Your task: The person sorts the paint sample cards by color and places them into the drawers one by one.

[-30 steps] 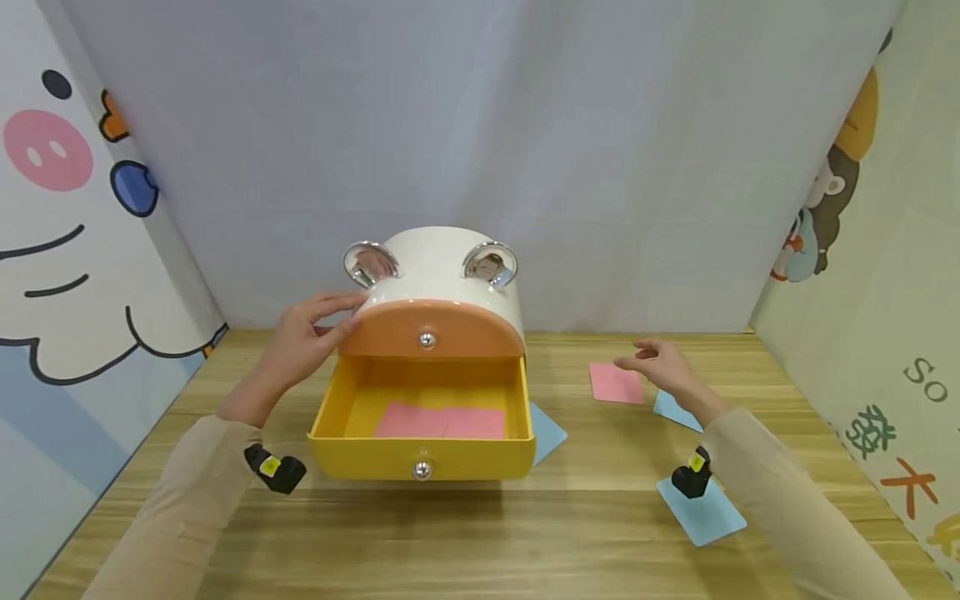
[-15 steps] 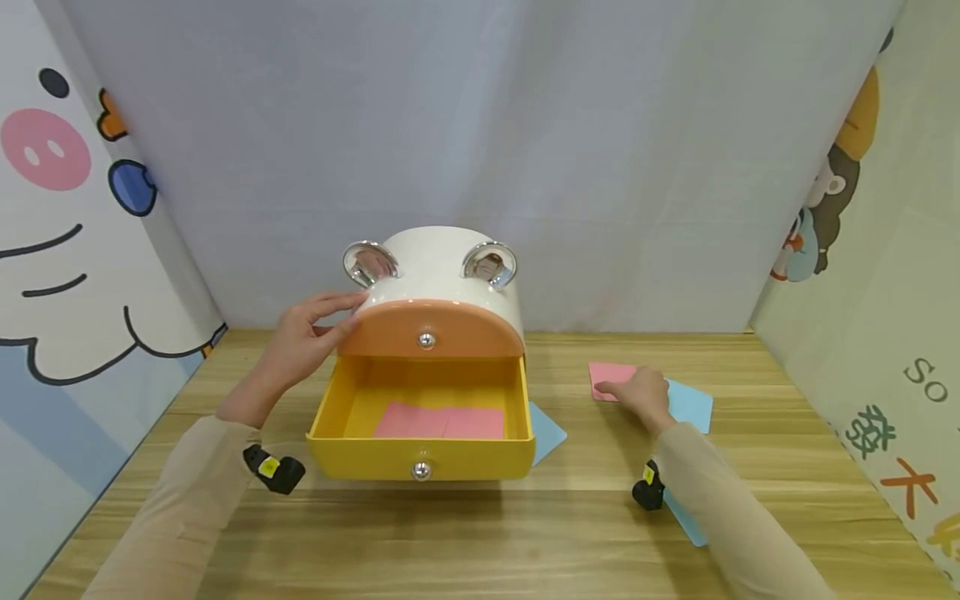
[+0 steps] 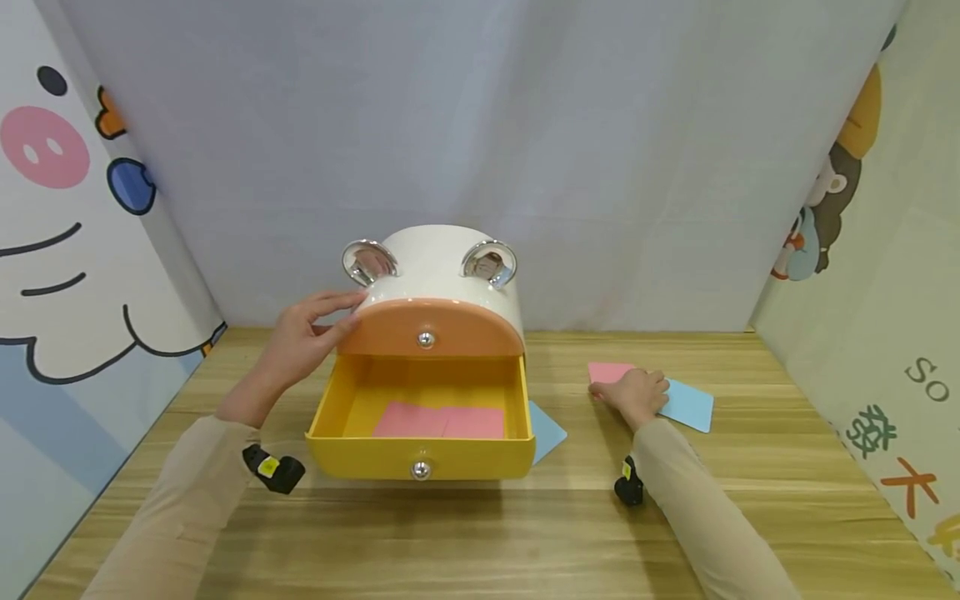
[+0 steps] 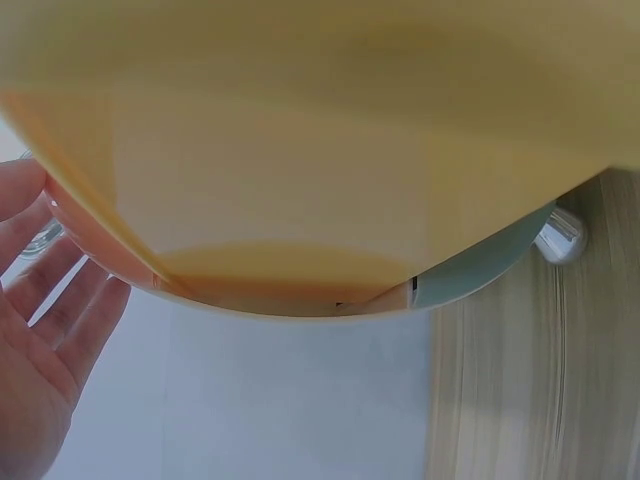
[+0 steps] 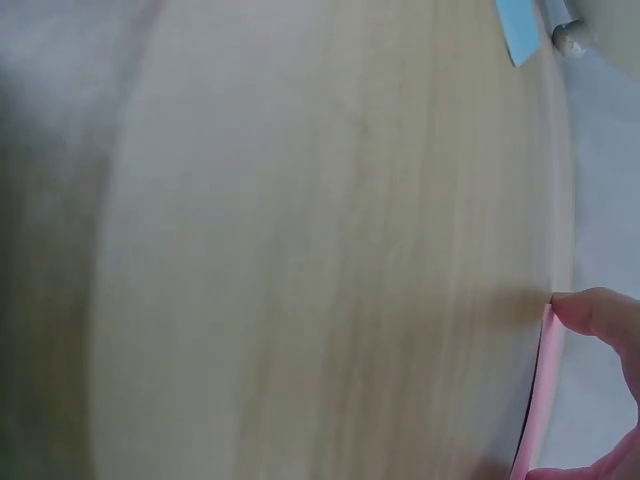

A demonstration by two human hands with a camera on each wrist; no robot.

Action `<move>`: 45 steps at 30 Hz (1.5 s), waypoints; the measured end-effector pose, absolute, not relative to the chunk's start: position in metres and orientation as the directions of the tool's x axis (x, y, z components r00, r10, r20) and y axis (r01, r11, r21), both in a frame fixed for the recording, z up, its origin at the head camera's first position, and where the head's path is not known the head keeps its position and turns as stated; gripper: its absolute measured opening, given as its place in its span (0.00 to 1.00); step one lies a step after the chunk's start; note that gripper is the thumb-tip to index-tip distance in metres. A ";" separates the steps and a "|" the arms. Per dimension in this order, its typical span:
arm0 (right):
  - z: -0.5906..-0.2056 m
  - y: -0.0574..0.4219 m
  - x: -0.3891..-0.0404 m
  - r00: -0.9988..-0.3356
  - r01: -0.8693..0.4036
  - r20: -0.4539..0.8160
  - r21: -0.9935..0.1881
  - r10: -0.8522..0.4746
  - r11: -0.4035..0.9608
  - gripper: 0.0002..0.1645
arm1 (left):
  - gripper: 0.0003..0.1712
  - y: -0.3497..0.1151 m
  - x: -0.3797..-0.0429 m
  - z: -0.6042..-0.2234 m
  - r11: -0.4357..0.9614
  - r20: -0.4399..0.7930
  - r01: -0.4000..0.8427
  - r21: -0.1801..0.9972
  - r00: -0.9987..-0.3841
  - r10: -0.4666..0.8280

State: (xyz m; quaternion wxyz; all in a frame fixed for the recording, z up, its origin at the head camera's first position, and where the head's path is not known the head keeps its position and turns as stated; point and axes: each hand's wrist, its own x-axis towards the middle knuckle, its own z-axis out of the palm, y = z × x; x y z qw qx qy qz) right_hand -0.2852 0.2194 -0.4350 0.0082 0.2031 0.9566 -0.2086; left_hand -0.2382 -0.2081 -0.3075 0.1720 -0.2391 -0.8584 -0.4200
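A small white drawer box [image 3: 438, 250] with silver ears stands on the table, its yellow lower drawer [image 3: 422, 459] pulled out. Two pink cards [image 3: 438, 422] lie inside that drawer. My left hand [image 3: 303, 337] rests on the box's left upper side, thumb near the orange upper drawer [image 3: 386, 329], fingers spread and fairly straight. Right of the box, my right hand [image 3: 636, 393] pinches another pink card [image 3: 609, 372] by its edges. The right wrist view shows the thumb and a fingertip at opposite ends of the pink card [image 5: 543, 385].
One blue card [image 3: 690, 406] lies just right of my right hand. Another blue card [image 3: 546, 433] sticks out beside the yellow drawer. A pale curtain [image 3: 637, 167] closes off the back, with printed panels on both sides.
My right hand has moved left and down onto the pink card and taken hold of it. The right sleeve now covers the nearer blue card. My left hand stays in place.
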 end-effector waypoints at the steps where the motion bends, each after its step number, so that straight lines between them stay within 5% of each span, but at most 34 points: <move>1: -0.435 0.220 -0.285 -0.918 0.392 -0.104 -0.400 0.384 0.828 0.38 | 0.18 -0.208 -0.238 -0.308 0.534 0.497 0.556 0.638 -0.826 0.266; 18: -0.423 0.225 -0.279 -0.976 0.213 -0.051 -0.411 0.211 0.887 0.35 | 0.19 -0.208 -0.239 -0.309 0.541 0.497 0.554 0.632 -0.826 0.266; 35: -0.349 0.225 -0.245 -0.983 -0.152 0.167 -0.481 -0.079 0.863 0.33 | 0.18 -0.209 -0.239 -0.307 0.528 0.504 0.562 0.637 -0.821 0.267; 45: -0.304 0.209 -0.218 -0.962 -0.259 0.202 -0.476 -0.182 0.841 0.41 | 0.19 -0.210 -0.239 -0.307 0.541 0.504 0.562 0.626 -0.821 0.270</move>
